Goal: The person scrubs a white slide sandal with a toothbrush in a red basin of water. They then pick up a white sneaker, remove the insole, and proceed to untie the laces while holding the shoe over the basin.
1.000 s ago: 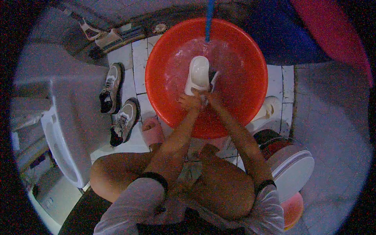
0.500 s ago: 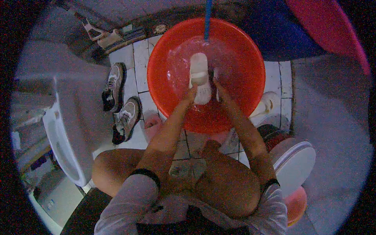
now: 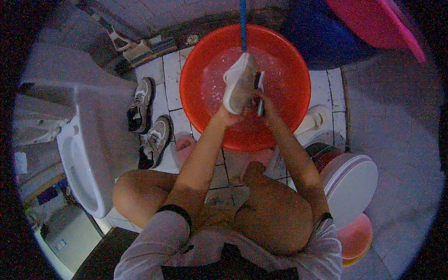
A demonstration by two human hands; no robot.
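Observation:
Over the wide red basin [image 3: 196,107], my left hand [image 3: 229,116] grips a white slipper [image 3: 237,91] by its near end. The slipper is tipped on its side, its toe pointing away from me. My right hand [image 3: 265,103] is closed around a scrubbing brush [image 3: 260,84] with dark bristles and a pale back. The bristles face the slipper from the right; whether they touch it I cannot tell. Water with some foam lies in the basin. A blue hose [image 3: 243,28] comes down into it from the far side.
A pair of grey sneakers [image 3: 157,140] stands left of the basin on white tiles. To the right are a white-lidded bucket [image 3: 353,189] and pink bowls [image 3: 355,238]. A blue tub [image 3: 317,39] and a pink tub [image 3: 387,25] lean behind. A white washbasin [image 3: 84,177] is at left.
The slipper has been turned from lying sole-down, strap up, onto its side and raised a little. The brush has come up into clearer view beside it.

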